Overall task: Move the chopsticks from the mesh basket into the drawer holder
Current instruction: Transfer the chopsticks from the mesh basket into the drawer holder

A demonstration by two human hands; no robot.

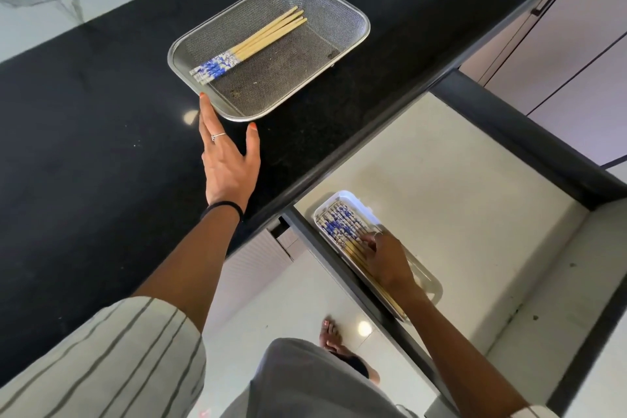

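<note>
Lower right, her right hand (385, 260) pressed chopsticks (342, 226) into the holder (364, 205), fingers together; left hand (229, 159), fingers spread, touched the basket (353, 13).

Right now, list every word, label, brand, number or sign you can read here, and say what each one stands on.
None: no readable text shows anywhere in this view.
The chopsticks in the mesh basket: blue and white pattern on the handle ends, no letters.
The chopsticks in the drawer holder: same pattern, no letters.
The mesh basket, black counter, drawer and cabinet fronts: no labels or marks.
</note>
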